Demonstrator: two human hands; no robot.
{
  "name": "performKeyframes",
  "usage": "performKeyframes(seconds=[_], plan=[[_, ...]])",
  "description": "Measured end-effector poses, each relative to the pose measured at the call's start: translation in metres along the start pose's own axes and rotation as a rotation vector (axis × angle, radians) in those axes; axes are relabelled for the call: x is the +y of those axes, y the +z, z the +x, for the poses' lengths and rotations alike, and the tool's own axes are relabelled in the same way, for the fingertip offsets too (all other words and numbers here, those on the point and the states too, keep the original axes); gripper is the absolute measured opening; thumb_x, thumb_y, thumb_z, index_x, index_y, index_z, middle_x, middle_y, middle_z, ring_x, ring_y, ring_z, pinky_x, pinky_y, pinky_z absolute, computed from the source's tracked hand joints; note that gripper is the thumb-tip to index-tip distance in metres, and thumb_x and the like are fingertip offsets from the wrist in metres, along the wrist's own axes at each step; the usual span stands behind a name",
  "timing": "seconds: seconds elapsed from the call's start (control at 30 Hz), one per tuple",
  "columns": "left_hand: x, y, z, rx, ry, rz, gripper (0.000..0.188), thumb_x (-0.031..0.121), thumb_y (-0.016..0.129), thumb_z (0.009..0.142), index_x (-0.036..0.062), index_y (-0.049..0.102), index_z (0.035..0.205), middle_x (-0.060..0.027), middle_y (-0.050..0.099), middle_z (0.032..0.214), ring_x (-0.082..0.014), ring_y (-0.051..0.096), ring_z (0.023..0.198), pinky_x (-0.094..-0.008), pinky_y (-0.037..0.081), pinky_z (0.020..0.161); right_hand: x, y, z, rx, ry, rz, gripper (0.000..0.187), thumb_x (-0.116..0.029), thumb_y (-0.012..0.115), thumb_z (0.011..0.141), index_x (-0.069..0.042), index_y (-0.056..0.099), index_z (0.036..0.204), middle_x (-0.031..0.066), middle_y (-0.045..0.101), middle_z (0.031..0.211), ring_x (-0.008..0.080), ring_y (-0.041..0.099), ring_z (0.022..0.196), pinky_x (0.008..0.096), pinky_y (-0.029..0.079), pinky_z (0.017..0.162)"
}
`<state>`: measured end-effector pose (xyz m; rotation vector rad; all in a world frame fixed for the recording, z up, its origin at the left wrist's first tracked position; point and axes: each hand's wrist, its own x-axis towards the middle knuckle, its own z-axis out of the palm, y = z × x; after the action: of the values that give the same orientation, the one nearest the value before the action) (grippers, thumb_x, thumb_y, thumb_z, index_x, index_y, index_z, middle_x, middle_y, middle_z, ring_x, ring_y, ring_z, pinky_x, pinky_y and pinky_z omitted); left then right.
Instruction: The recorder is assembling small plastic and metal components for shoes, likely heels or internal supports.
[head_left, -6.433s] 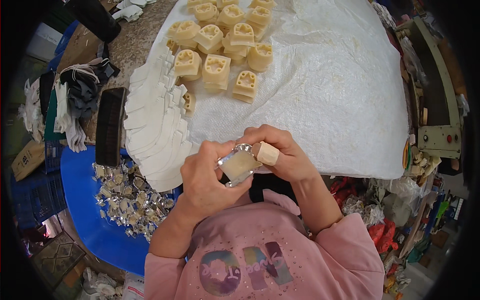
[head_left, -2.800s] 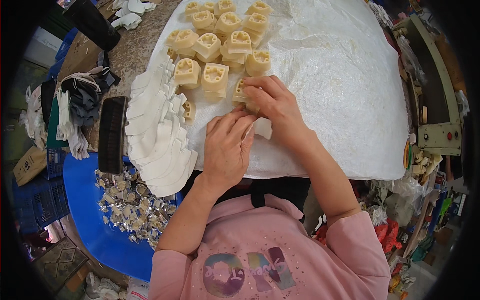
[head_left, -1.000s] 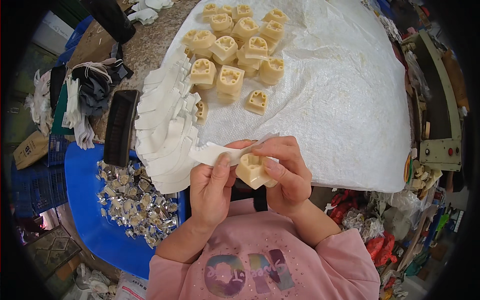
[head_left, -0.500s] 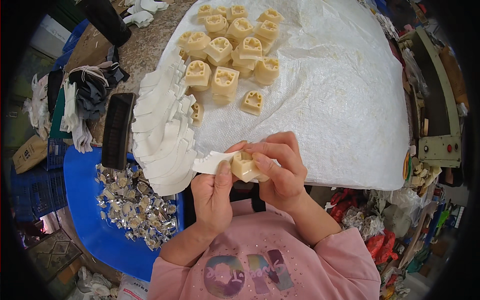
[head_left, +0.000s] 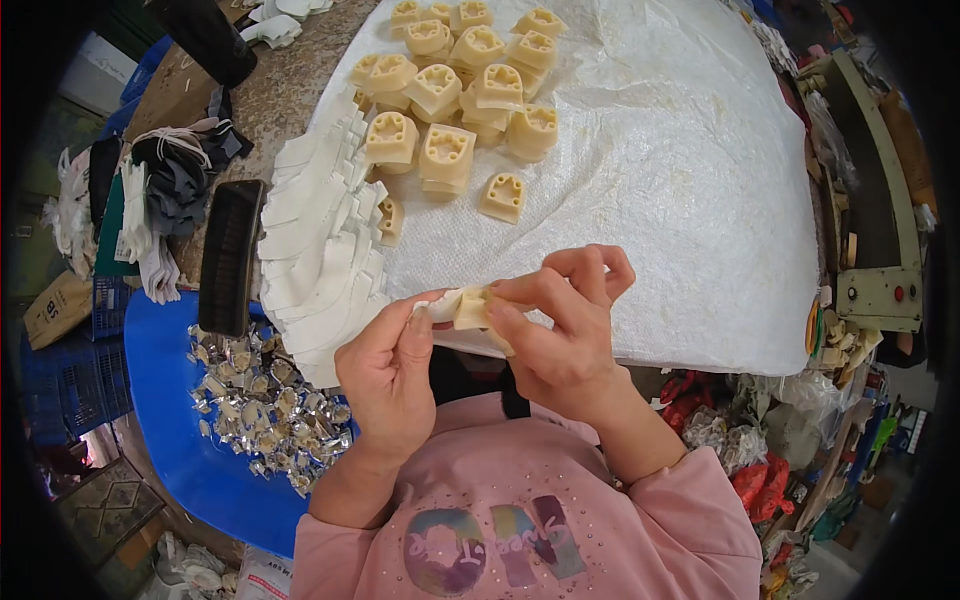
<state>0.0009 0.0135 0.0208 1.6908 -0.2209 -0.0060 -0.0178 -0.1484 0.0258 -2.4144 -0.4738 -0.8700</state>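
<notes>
In front of my chest, my right hand (head_left: 570,345) grips a cream plastic shoe heel (head_left: 471,309) between thumb and fingers. A small white heel-cover piece (head_left: 441,308) is pinched by my left hand (head_left: 390,365). It meets the left side of the heel, partly hidden by my fingers. To the left, many like white cover pieces (head_left: 315,260) lie overlapped in a long fanned row. Beyond my hands, a pile of stacked cream heels (head_left: 447,155) has hollow tops facing up, and a single heel (head_left: 502,197) lies apart on its near right.
A white woven sheet (head_left: 660,190) covers the work surface. At left lie a dark brush (head_left: 230,260) and a blue tub (head_left: 165,400) with many shiny silvery pieces (head_left: 270,400). A black cylinder (head_left: 205,40) stands far left. A greenish machine (head_left: 880,200) is at right.
Both hands have drawn slightly apart and up. The white cover piece, flat and spread before, now looks bent and more hidden by my left fingers. The heel has turned in my right hand.
</notes>
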Motion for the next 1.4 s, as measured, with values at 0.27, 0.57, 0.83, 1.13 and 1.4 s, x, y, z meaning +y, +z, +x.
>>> performKeyframes(seconds=[0.27,0.57,0.83,1.13,1.4], plan=[[-0.009,0.008,-0.005,-0.073,0.002,0.127,0.02,0.009,0.052,0.092,-0.0054,0.063,0.099,-0.0111,0.061,0.073,-0.0141,0.055,0.063,-0.0264,0.043,0.058,-0.003,-0.006,0.004,-0.345,0.089,-0.038,0.023,-0.002,0.062,0.055,-0.009,0.057,0.077,0.0014,0.047,0.078,0.0219,0.046,0.078,0.0435,0.025,0.075],[-0.006,0.013,-0.005,-0.056,0.182,0.177,0.019,0.001,0.052,0.088,-0.0039,0.063,0.102,-0.0142,0.06,0.087,-0.0215,0.057,0.078,-0.0304,0.046,0.069,0.02,0.01,-0.01,-0.138,0.089,0.229,0.031,0.004,0.061,0.057,-0.01,0.057,0.084,0.0039,0.048,0.08,0.0233,0.046,0.08,0.0438,0.026,0.078],[-0.028,0.004,0.004,-0.171,0.335,-0.011,0.02,0.01,0.067,0.081,-0.0011,0.065,0.098,-0.0072,0.061,0.081,-0.0167,0.052,0.07,-0.0258,0.043,0.065,0.021,0.008,-0.018,-0.151,0.189,0.634,0.031,0.008,0.06,0.06,-0.008,0.056,0.086,0.0053,0.049,0.081,0.0238,0.047,0.078,0.0357,0.029,0.077],[-0.022,0.009,0.009,-0.162,0.637,0.321,0.01,0.004,0.068,0.077,0.0003,0.058,0.078,-0.0062,0.047,0.059,-0.0229,0.042,0.054,-0.0324,0.034,0.046,0.012,0.006,-0.02,-0.266,0.154,0.551,0.029,0.008,0.06,0.058,-0.008,0.055,0.082,0.0054,0.048,0.078,0.0239,0.045,0.075,0.0369,0.028,0.075],[-0.015,0.01,0.007,-0.088,0.564,0.184,0.012,0.001,0.073,0.07,0.0042,0.064,0.077,-0.0035,0.051,0.068,-0.0221,0.047,0.065,-0.0306,0.04,0.057,0.017,0.011,-0.023,-0.114,0.102,0.558,0.025,0.0,0.067,0.063,-0.008,0.058,0.086,0.0035,0.054,0.086,0.0225,0.048,0.08,0.0378,0.03,0.076]])
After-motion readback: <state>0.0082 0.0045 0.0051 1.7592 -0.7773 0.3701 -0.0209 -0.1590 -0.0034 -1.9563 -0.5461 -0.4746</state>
